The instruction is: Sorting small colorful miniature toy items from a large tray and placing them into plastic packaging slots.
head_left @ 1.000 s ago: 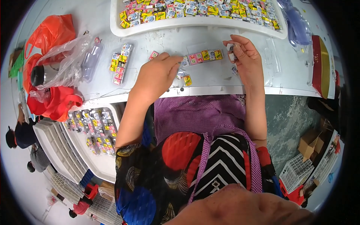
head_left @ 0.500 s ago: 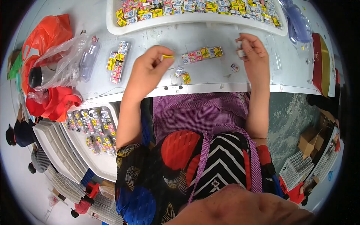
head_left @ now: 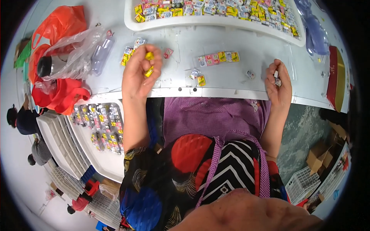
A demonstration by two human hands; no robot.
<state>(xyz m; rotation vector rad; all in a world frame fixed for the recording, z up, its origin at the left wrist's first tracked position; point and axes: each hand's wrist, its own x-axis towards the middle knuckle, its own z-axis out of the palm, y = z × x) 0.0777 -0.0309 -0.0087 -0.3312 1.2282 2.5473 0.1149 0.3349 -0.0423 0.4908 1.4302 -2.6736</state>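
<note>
My left hand is curled around small yellow printed blocks, two of which show between the fingers. It hovers over a cluster of similar blocks and hides part of it. A single pink block lies just right of its fingertips. Closed near the table's front edge, my right hand grips small white printed blocks. Between the hands lies a short row of pink, yellow and white blocks. Nearer me are a loose white block, a yellow one and another white one.
A white tray heaped with blocks stands at the far side. Plastic bags, a bottle and clear plastic shells occupy the left. A red-and-gold box is at right. Below left, another tray holds packed blocks.
My left hand has moved left to the cluster, and two yellow blocks now show in it. The right hand has moved right and nearer the table edge. A pink block now shows beside the left hand.
</note>
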